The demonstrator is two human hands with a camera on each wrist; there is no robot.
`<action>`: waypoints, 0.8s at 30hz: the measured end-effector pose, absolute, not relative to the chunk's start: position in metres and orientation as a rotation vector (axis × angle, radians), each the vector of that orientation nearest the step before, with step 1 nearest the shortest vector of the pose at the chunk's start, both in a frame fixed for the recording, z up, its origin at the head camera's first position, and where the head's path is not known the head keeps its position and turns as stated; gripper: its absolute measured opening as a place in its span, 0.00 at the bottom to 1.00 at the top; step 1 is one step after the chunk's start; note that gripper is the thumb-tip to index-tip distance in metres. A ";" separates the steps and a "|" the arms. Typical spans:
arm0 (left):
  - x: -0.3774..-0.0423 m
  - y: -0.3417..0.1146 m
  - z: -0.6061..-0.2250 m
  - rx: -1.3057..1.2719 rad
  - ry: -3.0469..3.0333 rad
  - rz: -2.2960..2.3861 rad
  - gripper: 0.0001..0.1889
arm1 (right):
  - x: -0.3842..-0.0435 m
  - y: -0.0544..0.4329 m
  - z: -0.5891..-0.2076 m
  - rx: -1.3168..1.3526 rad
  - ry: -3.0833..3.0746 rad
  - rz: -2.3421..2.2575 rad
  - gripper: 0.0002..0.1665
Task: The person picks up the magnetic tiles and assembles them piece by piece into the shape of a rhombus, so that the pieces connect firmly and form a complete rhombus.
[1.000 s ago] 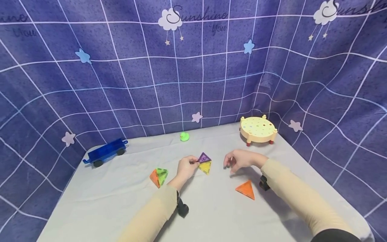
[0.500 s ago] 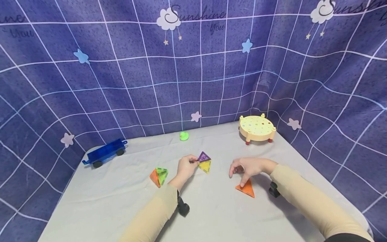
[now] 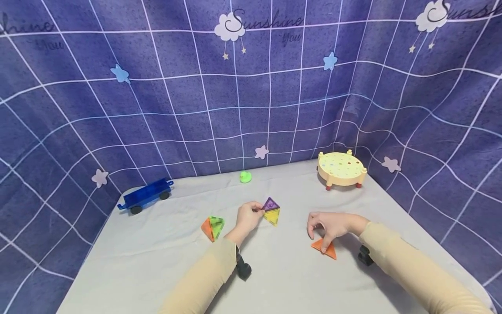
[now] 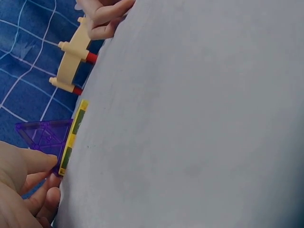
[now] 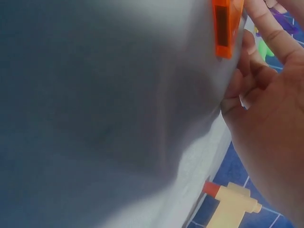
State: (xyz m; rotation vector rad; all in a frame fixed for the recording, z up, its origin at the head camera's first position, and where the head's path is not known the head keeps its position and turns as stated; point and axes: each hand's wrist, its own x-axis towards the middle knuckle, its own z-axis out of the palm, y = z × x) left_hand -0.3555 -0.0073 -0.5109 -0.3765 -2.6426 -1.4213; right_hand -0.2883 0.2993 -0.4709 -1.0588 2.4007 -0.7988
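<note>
A blue-violet grid-patterned curtain (image 3: 157, 96) hangs behind a table spread with a pale grey cloth (image 3: 117, 270). Two beige sleeves (image 3: 415, 261) reach in from the near side. The right hand (image 3: 335, 223) is palm down, its fingers bent and parted from the thumb, which touches the orange triangular tile (image 3: 330, 251); whether it grips the tile I cannot tell. The left hand (image 3: 249, 216) is drawn to a fingertip pinch on the left corner of the purple triangular tile (image 3: 270, 204). That tile, see-through and latticed, meets the yellow triangular tile (image 3: 272, 215) edge to edge near mid-table, making a diamond; from the left wrist, the yellow one shows edge-on with dark green strips. The glossy orange tile sits under the right hand, partly hidden, a dark strip along its edge
</note>
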 end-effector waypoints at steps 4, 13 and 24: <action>-0.356 -0.006 -0.511 -0.381 -2.636 -1.431 0.03 | -0.290 0.299 -0.473 -1.048 2.422 -0.819 0.22; -0.357 -0.005 -0.514 -0.379 -2.666 -1.421 0.03 | -0.301 0.288 -0.474 -1.071 2.469 -0.840 0.15; -0.358 -0.007 -0.514 -0.365 -2.661 -1.423 0.03 | -0.316 0.269 -0.478 -0.926 2.578 -0.874 0.13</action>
